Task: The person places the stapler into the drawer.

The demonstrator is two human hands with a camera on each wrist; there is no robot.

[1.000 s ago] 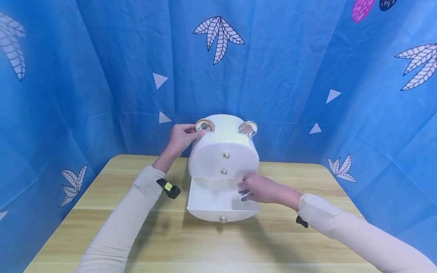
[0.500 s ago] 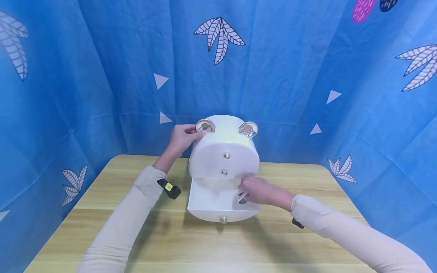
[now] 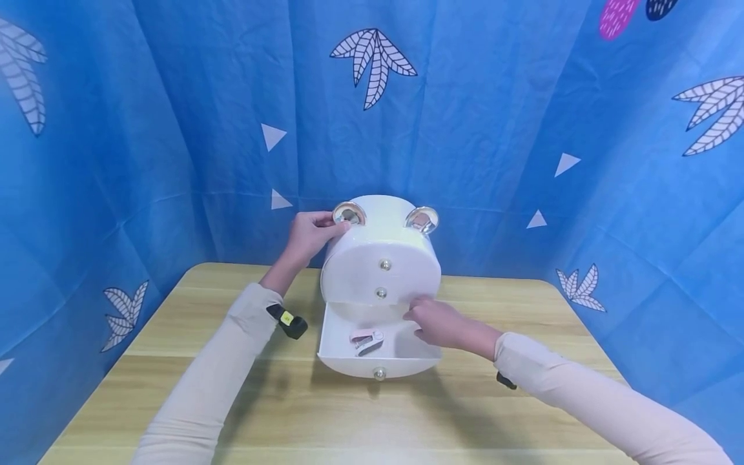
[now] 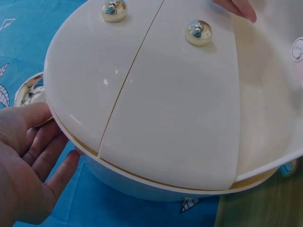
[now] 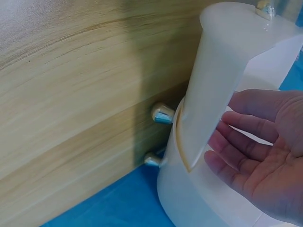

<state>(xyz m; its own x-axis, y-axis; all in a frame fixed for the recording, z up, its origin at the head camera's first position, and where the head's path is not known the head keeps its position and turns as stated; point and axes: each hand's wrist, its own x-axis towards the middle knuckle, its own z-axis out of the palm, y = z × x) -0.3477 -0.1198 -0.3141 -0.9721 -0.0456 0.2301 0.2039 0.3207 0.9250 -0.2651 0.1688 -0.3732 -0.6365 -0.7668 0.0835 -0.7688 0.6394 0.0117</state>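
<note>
A white rounded storage box (image 3: 378, 223) with two shiny round ears stands on the table, its bottom drawer (image 3: 343, 321) pulled out. Inside that drawer, left of the right hand, lies a small pink-and-white hinged tool (image 3: 367, 341) with two arms spread apart. The left hand (image 3: 312, 234) holds the box's left ear (image 3: 349, 213), thumb in front and fingers behind. At the drawer's right side is the right hand (image 3: 442, 323), holding nothing. Its loosely bent fingers (image 5: 241, 142) show beside the drawer wall in the right wrist view.
Two upper drawers are closed, each with a gold ball knob (image 4: 199, 33). The drawer's front knob (image 3: 380, 374) sticks out toward the person. Behind the wooden table (image 3: 261, 400) hangs a blue patterned curtain (image 3: 476, 129), which also encloses the sides.
The pink-and-white tool, earlier in the right hand, now lies in the drawer. The right hand has let go of it. The left hand stays at the ear.
</note>
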